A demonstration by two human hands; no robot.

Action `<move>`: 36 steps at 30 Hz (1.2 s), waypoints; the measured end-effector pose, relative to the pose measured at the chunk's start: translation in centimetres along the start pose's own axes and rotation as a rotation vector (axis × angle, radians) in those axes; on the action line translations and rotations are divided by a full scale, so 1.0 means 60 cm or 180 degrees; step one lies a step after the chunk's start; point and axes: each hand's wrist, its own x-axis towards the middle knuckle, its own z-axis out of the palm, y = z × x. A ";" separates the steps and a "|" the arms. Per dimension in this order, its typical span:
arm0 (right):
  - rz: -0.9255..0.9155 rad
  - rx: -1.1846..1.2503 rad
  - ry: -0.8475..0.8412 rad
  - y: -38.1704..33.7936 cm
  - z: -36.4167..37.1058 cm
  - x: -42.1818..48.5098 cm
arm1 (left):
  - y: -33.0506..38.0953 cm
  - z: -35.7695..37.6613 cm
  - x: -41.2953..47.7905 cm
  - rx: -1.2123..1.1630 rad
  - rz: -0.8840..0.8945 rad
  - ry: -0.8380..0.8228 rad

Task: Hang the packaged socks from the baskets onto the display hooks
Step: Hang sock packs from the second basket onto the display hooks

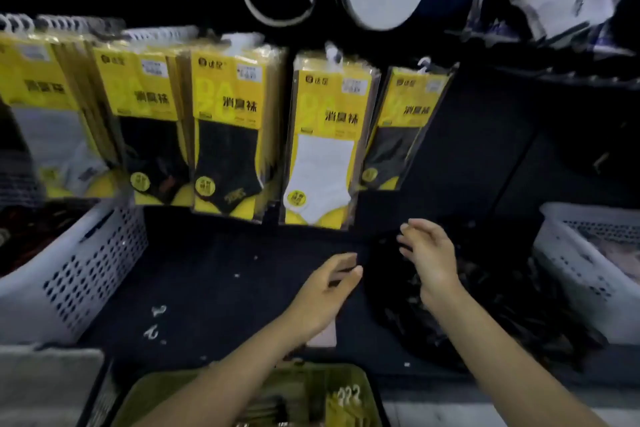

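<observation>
Head view looks down on a dark counter [214, 288] below a far wall of display hooks [162, 34]. Five rows of packaged socks [227, 125] in yellow cards hang there side by side; most hold dark socks, and the front pack of the fourth row from the left [325, 146] holds white ones. The rightmost row [405, 128] hangs tilted.

Both hands hover over the counter near the middle. The left hand [325, 291] has its fingers stretched out fairly straight with the thumb apart, and only dark shows in the gap; it grips nothing that I can make out. The right hand [429, 253], just to its right and a little farther off, has loosely curled fingers and holds nothing, above a heap of dark items [485, 305] too blurred to name.

A white perforated basket [86, 270] stands at the left and another white basket [571, 253] at the right. Nearest, under the forearms, a green basket [149, 395] holds more yellow packs with white hangers [346, 395]. Two loose white hooks [156, 322] lie on the counter.
</observation>
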 end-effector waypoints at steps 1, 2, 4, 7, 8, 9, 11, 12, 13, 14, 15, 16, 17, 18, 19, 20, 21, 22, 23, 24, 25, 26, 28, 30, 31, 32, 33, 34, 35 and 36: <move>0.0164 -0.0094 -0.0210 0.043 0.007 -0.032 | -0.040 -0.014 -0.030 0.0053 -0.0190 0.0029; 0.0400 -0.0207 -0.0405 0.088 0.014 -0.064 | -0.081 -0.028 -0.061 0.0120 -0.0379 0.0125; 0.1039 -0.0422 -0.0728 0.185 0.025 -0.124 | -0.160 -0.057 -0.121 0.0250 -0.0762 0.0397; 0.2010 -0.1026 -0.1158 0.322 0.024 -0.201 | -0.254 -0.091 -0.204 0.0276 -0.1386 0.0794; 0.2131 -0.1295 -0.1325 0.359 0.021 -0.221 | -0.278 -0.100 -0.229 0.0249 -0.1556 0.0874; 0.2103 -0.1587 -0.1423 0.391 0.021 -0.235 | -0.300 -0.109 -0.254 0.0251 -0.1710 0.0906; 0.1967 -0.2047 -0.1477 0.432 0.026 -0.255 | -0.341 -0.121 -0.292 0.0325 -0.1875 0.1068; 0.2028 -0.2169 -0.1448 0.443 0.031 -0.261 | -0.362 -0.125 -0.307 0.0281 -0.1974 0.1169; 0.2072 -0.2285 -0.1341 0.455 0.035 -0.264 | -0.378 -0.128 -0.323 0.0163 -0.2159 0.1237; 0.2130 -0.2402 -0.1197 0.457 0.039 -0.267 | -0.388 -0.129 -0.335 0.0001 -0.2346 0.1264; 0.2113 -0.2512 -0.1148 0.464 0.040 -0.265 | -0.398 -0.128 -0.345 -0.0089 -0.2511 0.1209; 0.2157 -0.2500 -0.1204 0.467 0.041 -0.265 | -0.406 -0.130 -0.353 -0.0113 -0.2602 0.1109; 0.2209 -0.2350 -0.1293 0.470 0.042 -0.265 | -0.416 -0.130 -0.358 -0.0059 -0.2630 0.0986; 0.2313 -0.2170 -0.1375 0.471 0.041 -0.266 | -0.424 -0.133 -0.360 -0.0071 -0.2595 0.0915; 0.2360 -0.2048 -0.1451 0.476 0.039 -0.265 | -0.429 -0.135 -0.361 -0.0082 -0.2578 0.0851; 0.2423 -0.2021 -0.1548 0.476 0.039 -0.264 | -0.432 -0.135 -0.360 -0.0098 -0.2551 0.0767; 0.2447 -0.2016 -0.1646 0.481 0.039 -0.261 | -0.435 -0.135 -0.358 -0.0154 -0.2543 0.0691; 0.2480 -0.2025 -0.1700 0.485 0.041 -0.259 | -0.438 -0.134 -0.355 -0.0238 -0.2556 0.0632; 0.2490 -0.2028 -0.1712 0.489 0.041 -0.256 | -0.440 -0.133 -0.353 -0.0295 -0.2568 0.0600; 0.2496 -0.2044 -0.1680 0.493 0.044 -0.255 | -0.443 -0.133 -0.351 -0.0318 -0.2549 0.0593; 0.2482 -0.2052 -0.1625 0.497 0.047 -0.255 | -0.446 -0.131 -0.351 -0.0347 -0.2540 0.0624; 0.2467 -0.2084 -0.1562 0.500 0.049 -0.256 | -0.448 -0.129 -0.350 -0.0391 -0.2532 0.0679; 0.2447 -0.2138 -0.1537 0.507 0.053 -0.255 | -0.456 -0.124 -0.347 -0.0457 -0.2486 0.0777; 0.2417 -0.2183 -0.1619 0.512 0.056 -0.254 | -0.467 -0.122 -0.344 -0.0472 -0.2493 0.0910; 0.2364 -0.2214 -0.1638 0.515 0.056 -0.254 | -0.471 -0.122 -0.341 -0.0455 -0.2486 0.0959; 0.2275 -0.2263 -0.1655 0.518 0.056 -0.253 | -0.474 -0.123 -0.340 -0.0402 -0.2472 0.0968; 0.2165 -0.2317 -0.1690 0.521 0.055 -0.253 | -0.478 -0.125 -0.339 -0.0349 -0.2469 0.0972; 0.2065 -0.2353 -0.1751 0.525 0.055 -0.253 | -0.482 -0.126 -0.338 -0.0324 -0.2484 0.0995; 0.1984 -0.2353 -0.1820 0.530 0.055 -0.253 | -0.485 -0.127 -0.339 -0.0328 -0.2497 0.1040; 0.1929 -0.2333 -0.1901 0.533 0.054 -0.254 | -0.487 -0.127 -0.338 -0.0342 -0.2512 0.1091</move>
